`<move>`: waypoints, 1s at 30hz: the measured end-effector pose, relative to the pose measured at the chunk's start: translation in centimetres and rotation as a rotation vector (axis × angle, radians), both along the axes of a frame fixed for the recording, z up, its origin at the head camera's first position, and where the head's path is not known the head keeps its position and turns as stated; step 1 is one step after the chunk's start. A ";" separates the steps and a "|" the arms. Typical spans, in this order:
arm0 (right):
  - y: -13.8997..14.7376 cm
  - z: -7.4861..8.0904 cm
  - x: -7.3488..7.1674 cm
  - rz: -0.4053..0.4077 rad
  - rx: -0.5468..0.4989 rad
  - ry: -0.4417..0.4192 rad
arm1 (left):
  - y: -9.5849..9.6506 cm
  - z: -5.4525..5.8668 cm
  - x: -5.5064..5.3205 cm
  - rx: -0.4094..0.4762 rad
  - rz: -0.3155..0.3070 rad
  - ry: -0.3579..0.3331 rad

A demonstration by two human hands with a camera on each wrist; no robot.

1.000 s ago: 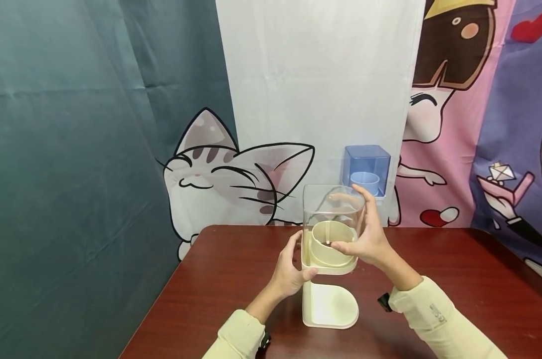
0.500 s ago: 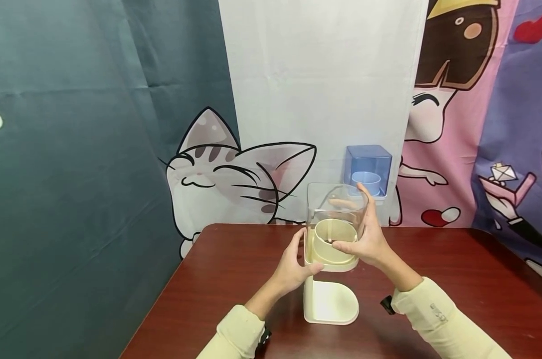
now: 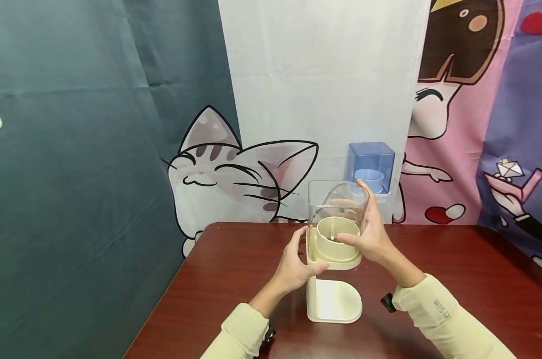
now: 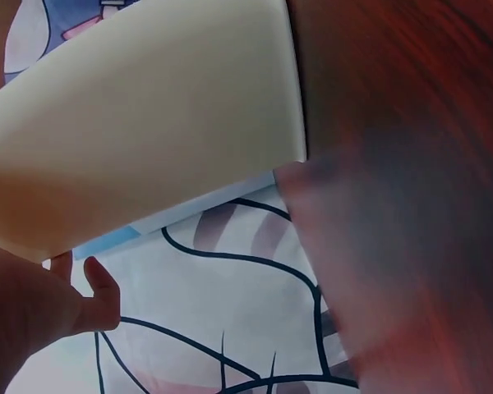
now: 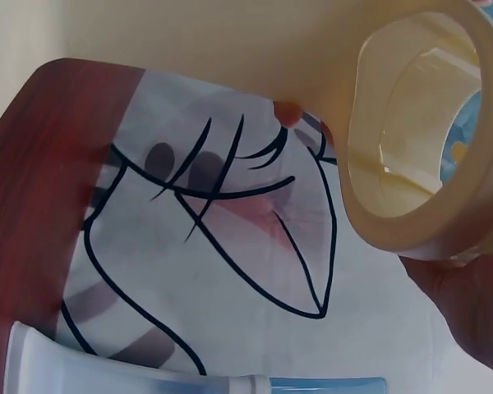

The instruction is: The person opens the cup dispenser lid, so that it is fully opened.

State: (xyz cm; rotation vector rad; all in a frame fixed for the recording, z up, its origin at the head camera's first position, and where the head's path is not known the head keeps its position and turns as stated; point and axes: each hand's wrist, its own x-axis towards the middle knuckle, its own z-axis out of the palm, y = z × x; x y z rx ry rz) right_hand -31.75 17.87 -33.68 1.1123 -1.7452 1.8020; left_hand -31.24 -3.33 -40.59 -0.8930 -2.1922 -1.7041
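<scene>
A cream dispenser-like stand [image 3: 334, 301] has a rounded base plate, an upright back and a clear bin [image 3: 320, 197] on top. Inside the clear walls shows a round cream cup-shaped part [image 3: 335, 252]. My left hand [image 3: 293, 267] grips the upper body from the left, thumb across its front rim. From the right, my right hand [image 3: 371, 237] holds the clear bin, its thumb in front and its fingers seen through the wall behind. The cream upright [image 4: 164, 123] fills much of the left wrist view. A round cream opening [image 5: 361, 189] shows from below in the right wrist view.
A similar blue see-through box [image 3: 371, 159] with a round blue part inside stands behind the bin, at the back of the dark red table [image 3: 235, 279]. Printed cloth [image 3: 235, 189] with a cartoon cat hangs beyond the table's far edge.
My left thumb has slid a little to the right along the front rim. The right hand keeps its hold, and the stand stays nearly in place while the view shifts slightly.
</scene>
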 end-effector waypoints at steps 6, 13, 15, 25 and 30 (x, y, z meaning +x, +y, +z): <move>-0.6 0.3 0.2 0.032 -0.030 0.089 | -0.5 -0.3 -0.3 0.020 -0.032 0.047; -0.2 0.1 0.0 0.052 -0.042 0.185 | -0.1 -0.5 -0.6 0.011 -0.049 0.080; 0.0 0.1 0.1 0.024 -0.021 0.151 | 0.1 -0.6 -0.6 0.022 -0.054 0.072; 0.7 0.5 -0.2 -0.051 0.021 0.011 | 0.8 -1.0 -0.5 0.061 -0.054 0.040; 0.3 0.5 0.1 -0.025 -0.008 0.042 | 0.5 -1.0 -0.4 0.041 -0.032 0.075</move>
